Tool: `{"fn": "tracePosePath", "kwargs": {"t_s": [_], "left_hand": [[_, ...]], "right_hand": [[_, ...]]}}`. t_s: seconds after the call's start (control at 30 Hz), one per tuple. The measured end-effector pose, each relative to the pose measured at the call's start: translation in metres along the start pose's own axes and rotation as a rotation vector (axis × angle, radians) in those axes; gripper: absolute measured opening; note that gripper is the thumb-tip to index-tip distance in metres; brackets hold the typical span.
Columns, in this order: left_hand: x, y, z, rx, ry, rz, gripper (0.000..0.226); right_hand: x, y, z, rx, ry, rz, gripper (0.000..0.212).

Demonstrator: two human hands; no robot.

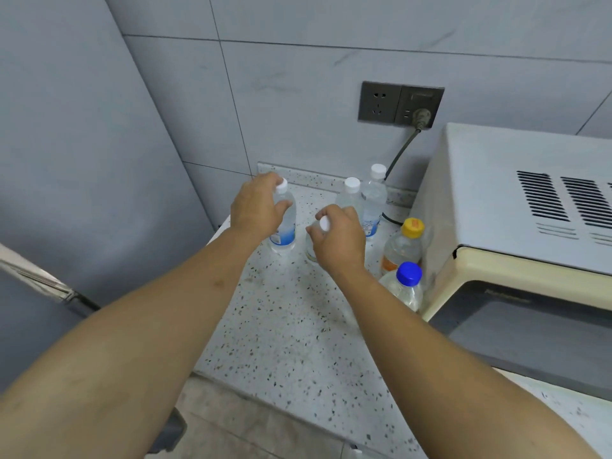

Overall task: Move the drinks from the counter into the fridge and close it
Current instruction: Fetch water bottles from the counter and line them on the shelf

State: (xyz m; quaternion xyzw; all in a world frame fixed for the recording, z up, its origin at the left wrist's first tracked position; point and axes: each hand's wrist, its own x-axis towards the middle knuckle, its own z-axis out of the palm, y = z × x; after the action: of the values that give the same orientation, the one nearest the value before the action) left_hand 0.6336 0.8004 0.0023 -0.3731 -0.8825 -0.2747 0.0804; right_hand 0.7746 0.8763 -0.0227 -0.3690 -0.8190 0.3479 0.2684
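Several drink bottles stand on the speckled counter (291, 326). My left hand (256, 207) grips a clear white-capped water bottle (285, 233) around its upper body. My right hand (337, 240) curls over a second white-capped bottle (324, 224), which is mostly hidden beneath it. Behind stand two more white-capped water bottles, one (349, 197) left of the other (374, 200). Beside the microwave stand a yellow-capped bottle (402, 246) and a blue-capped bottle (405, 286). The grey fridge (82, 160) is on the left, with an edge of its door (39, 279) showing lower left.
A cream microwave (516, 233) fills the right side of the counter. Its cord (399, 154) runs up to a wall socket (400, 104) on the tiled wall. The floor (248, 425) shows below the counter's front edge.
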Motion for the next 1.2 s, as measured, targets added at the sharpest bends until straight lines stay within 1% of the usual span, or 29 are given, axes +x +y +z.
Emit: {"fn": "tracePosePath", "kwargs": {"t_s": [0.17,0.23,0.27,0.37,0.5,0.53,0.63,0.7,0.77,0.8,0.87,0.97,1.07,1.13,1.2], "left_hand": [[-0.007,0.018,-0.003,0.083,-0.019,0.043,0.024],[-0.013,0.021,0.000,0.113,-0.067,0.046,0.023],[-0.017,0.021,0.003,0.089,-0.108,0.049,0.029],[-0.030,0.021,0.014,0.052,-0.260,0.036,0.060],[-0.054,0.016,0.037,0.049,-0.390,0.055,0.086],[-0.059,0.014,0.041,0.059,-0.394,0.074,0.089],[-0.058,0.011,0.048,0.025,-0.385,0.119,0.085],[-0.048,0.014,0.047,0.066,-0.409,0.228,0.086],[-0.036,0.019,0.044,0.170,-0.441,0.383,0.094],[-0.031,0.021,0.043,0.211,-0.455,0.437,0.093],[-0.026,0.025,0.041,0.231,-0.452,0.473,0.079],[-0.026,0.031,0.039,0.165,-0.427,0.482,0.052],[-0.028,0.035,0.034,0.109,-0.430,0.410,0.032],[-0.031,0.034,0.031,0.118,-0.397,0.352,0.022],[-0.038,0.029,0.029,0.086,-0.338,0.320,0.022]], "right_hand": [[-0.023,0.006,-0.005,0.041,-0.007,0.015,0.018],[-0.028,0.009,-0.007,0.069,-0.009,0.035,0.018],[-0.031,0.011,-0.008,0.084,-0.006,0.048,0.017],[-0.038,0.018,-0.014,0.091,0.010,0.081,0.014],[-0.050,0.024,-0.016,0.086,0.003,0.046,0.011],[-0.054,0.024,-0.015,0.081,-0.012,0.037,0.013],[-0.060,0.027,-0.012,0.049,-0.060,0.006,0.016],[-0.061,0.028,-0.013,0.036,-0.072,-0.006,0.014],[-0.061,0.030,-0.015,0.024,-0.075,-0.011,0.015],[-0.060,0.031,-0.016,0.019,-0.077,-0.011,0.015],[-0.059,0.032,-0.017,0.016,-0.085,-0.005,0.015],[-0.058,0.031,-0.016,0.007,-0.095,0.001,0.015],[-0.061,0.030,-0.013,0.023,-0.105,-0.002,0.017],[-0.061,0.029,-0.012,0.034,-0.098,0.007,0.018],[-0.059,0.029,-0.013,0.047,-0.071,0.012,0.018]]}}
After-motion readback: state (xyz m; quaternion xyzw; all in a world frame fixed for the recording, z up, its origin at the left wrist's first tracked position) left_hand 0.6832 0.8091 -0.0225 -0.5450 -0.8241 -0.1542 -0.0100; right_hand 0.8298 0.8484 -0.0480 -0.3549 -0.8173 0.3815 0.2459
